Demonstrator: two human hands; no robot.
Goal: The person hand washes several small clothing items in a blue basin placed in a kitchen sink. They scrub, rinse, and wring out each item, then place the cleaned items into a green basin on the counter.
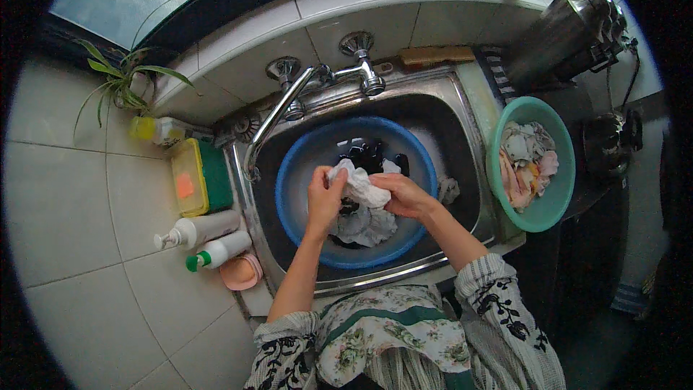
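Note:
Between my left hand (326,195) and my right hand (403,195) is a small white cloth (361,186), which both hands grip, one at each end. They hold it over a round blue-rimmed basin (280,197) standing in the metal sink (474,173). Water with dark and white fabric lies in the basin; a pale cloth (365,227) shows just below my hands. Another small pale cloth (448,190) rests in the sink, right of the basin. What the white cloth is exactly, I cannot tell.
A chrome faucet (276,114) arches over the sink's left side. Pump bottles (208,229), a yellow-rimmed container (187,179) and a pink dish (241,272) line the left edge. A green basin (567,173) of clothes stands right, near a metal kettle (609,138).

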